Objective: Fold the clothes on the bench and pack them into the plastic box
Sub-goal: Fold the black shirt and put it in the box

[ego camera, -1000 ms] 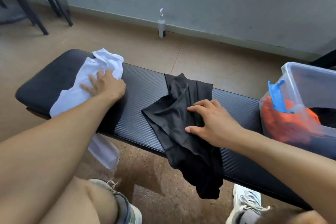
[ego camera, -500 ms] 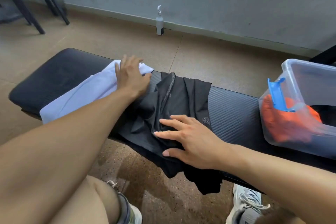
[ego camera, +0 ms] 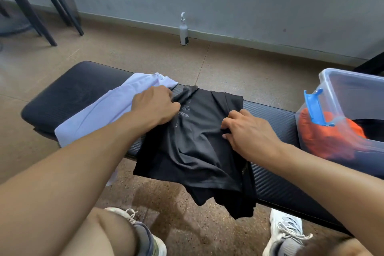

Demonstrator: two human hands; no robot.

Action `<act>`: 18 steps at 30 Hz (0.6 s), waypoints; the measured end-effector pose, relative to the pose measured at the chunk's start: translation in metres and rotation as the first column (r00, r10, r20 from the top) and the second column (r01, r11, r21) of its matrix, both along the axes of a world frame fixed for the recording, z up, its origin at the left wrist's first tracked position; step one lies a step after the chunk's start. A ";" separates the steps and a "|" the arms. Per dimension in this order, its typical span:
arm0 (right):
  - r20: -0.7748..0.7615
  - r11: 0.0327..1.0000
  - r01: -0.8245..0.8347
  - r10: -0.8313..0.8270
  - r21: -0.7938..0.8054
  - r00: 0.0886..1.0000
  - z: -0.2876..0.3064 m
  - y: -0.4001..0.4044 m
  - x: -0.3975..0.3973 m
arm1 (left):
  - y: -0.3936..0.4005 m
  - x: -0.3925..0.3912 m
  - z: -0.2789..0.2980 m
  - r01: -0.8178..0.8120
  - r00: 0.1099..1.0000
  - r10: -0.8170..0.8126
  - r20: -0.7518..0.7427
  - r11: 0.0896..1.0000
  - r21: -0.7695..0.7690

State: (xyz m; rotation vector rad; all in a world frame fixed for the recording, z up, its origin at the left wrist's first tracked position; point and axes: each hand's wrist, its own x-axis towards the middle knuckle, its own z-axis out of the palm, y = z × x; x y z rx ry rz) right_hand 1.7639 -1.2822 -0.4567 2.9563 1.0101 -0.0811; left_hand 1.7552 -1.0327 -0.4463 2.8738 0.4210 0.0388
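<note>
I am seeing both hands working on the black garment [ego camera: 199, 141], which is lying rumpled across the middle of the bench [ego camera: 68, 93] with its near edge hanging over the front toward the floor. My left hand [ego camera: 155, 106] is sitting at the garment's upper left corner, fingers curled down into the cloth and gripping a bunched fold of it. My right hand [ego camera: 249, 131] is resting on the garment's right side, its fingers bent and pinching a ridge of the fabric. The two hands are apart, with a stretch of dark cloth lying between them. Just left of the left hand, the white garment [ego camera: 104, 112] is lying spread on the bench, partly under my forearm, with one end drooping over the front edge. At the right end of the bench the plastic box [ego camera: 340, 81] is standing open, a blue latch [ego camera: 313, 108] hanging on its near wall; inside I am seeing orange clothing [ego camera: 324, 137] and something dark beside it. A white spray bottle [ego camera: 183, 31] is standing on the floor by the wall.
</note>
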 end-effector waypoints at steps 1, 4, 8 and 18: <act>0.017 1.000 -0.011 0.011 -0.006 1.000 0.001 0.000 0.001 | 0.004 -0.004 0.004 -0.002 1.000 0.002 0.013 1.000 0.028; 0.017 0.999 -0.035 0.035 -0.004 0.999 0.002 0.002 0.001 | 0.014 -0.013 0.008 -0.016 1.000 0.015 -0.015 0.998 -0.054; -0.190 0.985 -0.174 0.170 -0.005 0.967 0.010 0.002 -0.009 | 0.016 -0.017 0.004 0.003 1.000 0.002 0.015 0.948 -0.319; -0.126 0.942 -0.134 0.180 0.308 0.976 0.012 0.009 -0.023 | 0.003 -0.011 -0.011 -0.023 0.994 -0.027 -0.104 0.890 -0.456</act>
